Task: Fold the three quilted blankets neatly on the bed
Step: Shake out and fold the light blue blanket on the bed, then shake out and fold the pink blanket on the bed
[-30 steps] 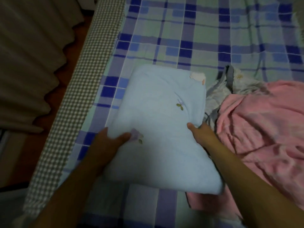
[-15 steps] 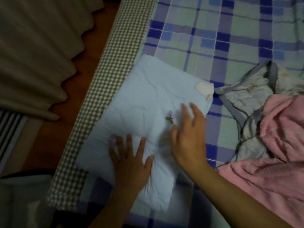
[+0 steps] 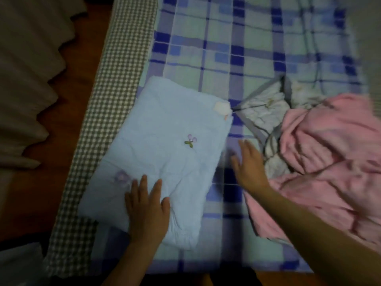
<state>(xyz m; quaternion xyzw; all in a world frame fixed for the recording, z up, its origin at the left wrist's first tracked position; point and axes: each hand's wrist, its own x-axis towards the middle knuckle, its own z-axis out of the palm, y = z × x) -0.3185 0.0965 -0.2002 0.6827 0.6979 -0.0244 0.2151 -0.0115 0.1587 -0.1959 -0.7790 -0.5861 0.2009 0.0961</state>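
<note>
I have the blue blanket (image 3: 165,153) folded into a thick rectangle, lying near the checked edge of the bed (image 3: 115,112) with one long side running along that edge, which I judge a sensible spot because it leaves the middle of the plaid sheet (image 3: 237,48) free for the next fold. My left hand (image 3: 147,209) lies flat on the near end of the blue blanket, fingers straight and spread, gripping nothing; I read that as pressing the layers down so the stack does not spring open. My right hand (image 3: 249,164) is off the blue blanket, over the sheet just to the right of it, fingers straight and loosely apart, holding nothing, and it points toward the other two blankets. Those sit further right of the blue blanket: a white blanket with grey trim (image 3: 266,112), crumpled, and a pink blanket (image 3: 321,153) heaped partly over it, both unfolded. So I count one of three done. The pink one lies on top, so I would expect to lift it off first and spread it on the open sheet beyond the blue blanket; it looks soft and floppy and will need both hands at its corners. Left of the blue blanket, past the bed edge, I see wooden floor (image 3: 68,96) and a curtain (image 3: 26,79).
</note>
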